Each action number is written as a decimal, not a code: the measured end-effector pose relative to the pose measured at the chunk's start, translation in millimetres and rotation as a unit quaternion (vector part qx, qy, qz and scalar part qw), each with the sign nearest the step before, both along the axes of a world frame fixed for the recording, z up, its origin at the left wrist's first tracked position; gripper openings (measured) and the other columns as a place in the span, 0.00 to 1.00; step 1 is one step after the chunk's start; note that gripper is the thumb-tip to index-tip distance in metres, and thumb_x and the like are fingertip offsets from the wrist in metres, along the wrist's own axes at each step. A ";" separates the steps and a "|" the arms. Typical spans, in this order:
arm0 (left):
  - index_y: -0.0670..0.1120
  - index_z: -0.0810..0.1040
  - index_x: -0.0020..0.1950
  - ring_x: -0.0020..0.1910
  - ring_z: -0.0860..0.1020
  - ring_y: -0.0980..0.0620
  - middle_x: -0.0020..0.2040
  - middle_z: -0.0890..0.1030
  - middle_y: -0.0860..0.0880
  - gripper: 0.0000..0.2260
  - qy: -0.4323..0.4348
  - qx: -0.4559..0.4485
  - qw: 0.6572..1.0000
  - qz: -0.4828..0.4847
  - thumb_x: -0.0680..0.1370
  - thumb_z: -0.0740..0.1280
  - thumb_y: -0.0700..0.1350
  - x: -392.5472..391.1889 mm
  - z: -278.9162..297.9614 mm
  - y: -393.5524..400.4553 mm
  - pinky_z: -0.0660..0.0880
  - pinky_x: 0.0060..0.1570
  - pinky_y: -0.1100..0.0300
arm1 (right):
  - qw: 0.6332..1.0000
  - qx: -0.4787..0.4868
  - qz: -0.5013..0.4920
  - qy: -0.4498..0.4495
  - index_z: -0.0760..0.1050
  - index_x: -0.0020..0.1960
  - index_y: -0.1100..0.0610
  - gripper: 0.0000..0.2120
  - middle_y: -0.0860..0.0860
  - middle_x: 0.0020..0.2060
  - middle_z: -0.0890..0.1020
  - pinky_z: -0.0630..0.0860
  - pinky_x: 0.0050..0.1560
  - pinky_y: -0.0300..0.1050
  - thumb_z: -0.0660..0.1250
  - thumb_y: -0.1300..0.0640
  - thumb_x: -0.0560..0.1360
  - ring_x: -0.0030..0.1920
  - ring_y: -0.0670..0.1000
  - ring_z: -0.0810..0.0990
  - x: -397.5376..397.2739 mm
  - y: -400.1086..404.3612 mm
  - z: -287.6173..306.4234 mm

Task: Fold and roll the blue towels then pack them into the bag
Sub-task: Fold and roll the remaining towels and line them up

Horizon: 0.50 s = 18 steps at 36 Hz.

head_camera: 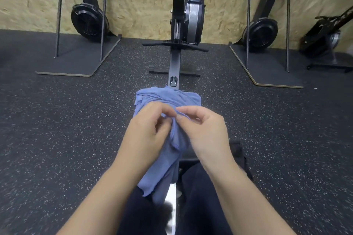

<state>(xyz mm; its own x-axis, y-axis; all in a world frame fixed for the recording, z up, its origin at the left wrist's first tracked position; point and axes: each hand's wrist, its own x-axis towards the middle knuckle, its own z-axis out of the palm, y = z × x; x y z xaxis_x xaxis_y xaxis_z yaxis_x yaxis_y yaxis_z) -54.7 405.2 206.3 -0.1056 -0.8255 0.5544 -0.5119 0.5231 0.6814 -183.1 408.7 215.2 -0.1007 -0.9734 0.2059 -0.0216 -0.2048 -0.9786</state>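
A blue towel (168, 99) hangs crumpled over the rail of a rowing machine (175, 63) in front of me, its lower end drooping down to my lap. My left hand (149, 126) pinches a fold of the towel near its middle. My right hand (202, 126) pinches the same fold just to the right, thumb and forefinger together on the cloth. The two hands almost touch. No bag can be made out with certainty; something dark (236, 150) lies on the floor below my right wrist.
The rowing machine's flywheel (193, 17) stands against a chipboard wall. Two more machines stand upright on boards at left (87, 21) and right (261, 32). Speckled black rubber floor (66, 129) spreads on both sides. My dark-trousered legs straddle the rail.
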 end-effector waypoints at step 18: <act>0.50 0.73 0.44 0.37 0.76 0.60 0.37 0.79 0.55 0.08 0.078 0.080 0.993 0.037 0.77 0.68 0.39 -3.2 -0.1 3.7 0.69 0.37 0.72 | 0.992 0.065 0.079 -0.070 0.77 0.46 0.59 0.07 0.46 0.32 0.84 0.74 0.34 0.31 0.68 0.69 0.74 0.34 0.40 0.82 -2.4 10.3 11.8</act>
<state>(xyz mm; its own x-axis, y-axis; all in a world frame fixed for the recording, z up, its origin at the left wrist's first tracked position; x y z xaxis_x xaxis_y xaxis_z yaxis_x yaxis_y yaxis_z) -57.9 408.9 206.1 0.0351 -0.9070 0.4196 -0.4270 0.3660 0.8269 -185.5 419.1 226.9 0.0361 -0.9967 0.0725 0.1387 -0.0669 -0.9881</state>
